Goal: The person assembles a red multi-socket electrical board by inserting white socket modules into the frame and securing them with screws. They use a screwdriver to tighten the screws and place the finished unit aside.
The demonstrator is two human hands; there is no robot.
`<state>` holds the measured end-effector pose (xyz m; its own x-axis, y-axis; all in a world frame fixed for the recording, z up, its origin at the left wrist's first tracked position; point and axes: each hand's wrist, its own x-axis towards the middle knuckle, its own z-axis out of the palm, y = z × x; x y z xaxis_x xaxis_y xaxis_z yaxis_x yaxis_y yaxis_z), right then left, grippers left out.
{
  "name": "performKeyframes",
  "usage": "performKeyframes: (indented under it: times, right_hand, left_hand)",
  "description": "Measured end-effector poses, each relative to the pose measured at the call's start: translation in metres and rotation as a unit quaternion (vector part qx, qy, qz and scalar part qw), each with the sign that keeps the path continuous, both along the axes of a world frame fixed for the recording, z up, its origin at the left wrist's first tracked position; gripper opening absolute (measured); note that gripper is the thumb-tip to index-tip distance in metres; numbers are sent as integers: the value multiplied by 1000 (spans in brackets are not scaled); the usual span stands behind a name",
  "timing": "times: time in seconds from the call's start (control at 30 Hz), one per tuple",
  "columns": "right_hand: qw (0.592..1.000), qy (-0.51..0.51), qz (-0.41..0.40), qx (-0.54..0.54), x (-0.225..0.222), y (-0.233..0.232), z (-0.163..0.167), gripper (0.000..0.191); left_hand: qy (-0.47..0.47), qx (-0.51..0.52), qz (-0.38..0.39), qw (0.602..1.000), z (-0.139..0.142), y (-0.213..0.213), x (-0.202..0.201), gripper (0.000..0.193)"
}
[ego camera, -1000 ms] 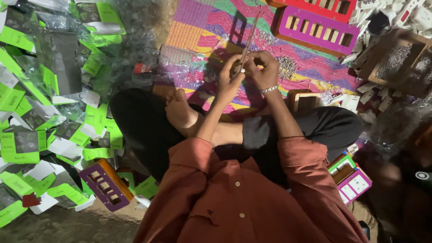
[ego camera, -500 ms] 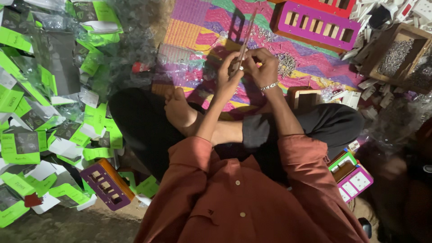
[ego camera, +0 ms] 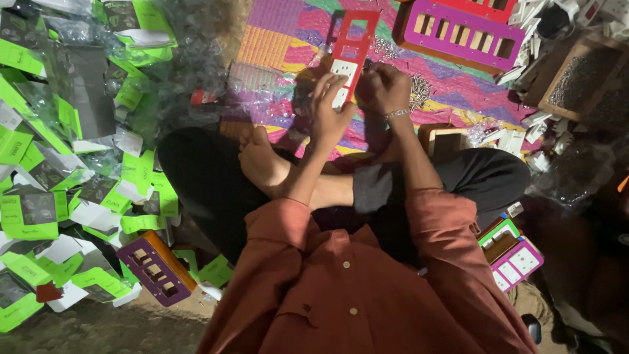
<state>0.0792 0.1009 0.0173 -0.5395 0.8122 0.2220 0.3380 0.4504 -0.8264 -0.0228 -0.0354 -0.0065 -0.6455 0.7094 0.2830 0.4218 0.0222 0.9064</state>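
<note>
I sit cross-legged on a colourful woven mat (ego camera: 275, 39). My left hand (ego camera: 331, 108) grips a long red plastic frame (ego camera: 352, 46) with rectangular cutouts, held upright in front of me. Two white socket modules (ego camera: 342, 71) sit in its lower openings, under my fingers. My right hand (ego camera: 383, 88), with a metal bracelet on the wrist, is closed against the frame's right edge. What it pinches is hidden. A scatter of small metal screws (ego camera: 419, 88) lies on the mat just right of my hands.
A heap of green and white card packets (ego camera: 39, 196) and clear bags fills the left. A purple frame (ego camera: 462, 36) lies beyond my hands. A wooden tray of screws (ego camera: 580, 82) stands far right. A purple and orange box (ego camera: 157, 269) sits by my left knee, finished socket boxes (ego camera: 514, 252) by my right.
The red frame was seen edge-on before; it has now turned flat to face me, with its white sockets showing. My left hand has opened along its face.
</note>
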Motion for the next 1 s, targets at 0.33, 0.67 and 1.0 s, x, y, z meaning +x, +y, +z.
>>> performKeyframes:
  times: [0.33, 0.67, 1.0]
  right_hand:
    - [891, 137, -17, -432, -6, -28, 15, 30]
    - [895, 159, 25, -417, 0, -25, -3, 24]
    - [978, 55, -39, -198, -7, -27, 4, 29]
  left_hand:
    - [214, -77, 16, 974, 9, -2, 1, 59]
    - [261, -175, -26, 949, 30, -7, -2, 65]
    - [307, -186, -2, 933, 29, -9, 1, 63]
